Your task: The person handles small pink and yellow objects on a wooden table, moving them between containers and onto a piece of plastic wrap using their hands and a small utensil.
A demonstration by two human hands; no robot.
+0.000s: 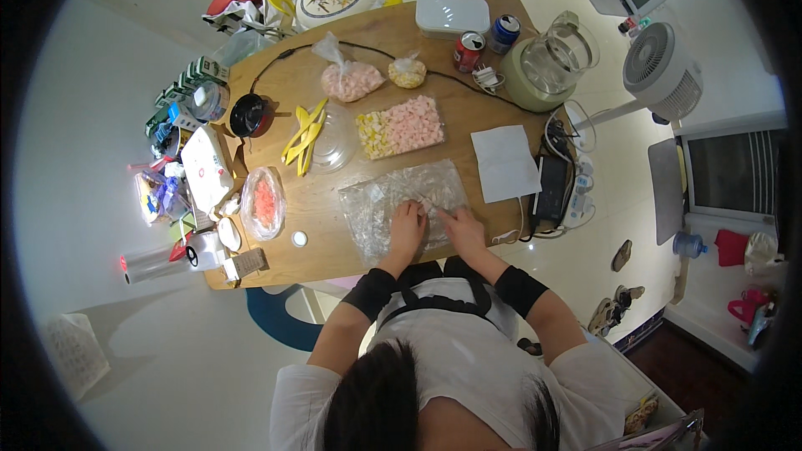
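Note:
A crinkled clear plastic bag or sheet point(369, 225) lies flat near the table's front edge. Over it, my left hand point(408, 225) has its fingers curled, with the fingertips on the plastic. My right hand point(463, 228) reaches in from the other side, its thumb and fingers pinched at the same plastic. Between the fingertips shows a small pale bit, too small to identify. Just beyond the plastic sits a clear flat pack of cubes, pink point(415, 124) on one side and yellow and white point(374, 136) on the other.
Left of the plastic are a bagged bowl of orange-pink bits point(264, 203), yellow plastic knives point(306, 138), a clear lid point(332, 144) and a small black pot point(249, 116). White paper point(506, 163), a power strip point(579, 191), a glass kettle point(554, 62) and drink cans point(468, 51) stand rightward.

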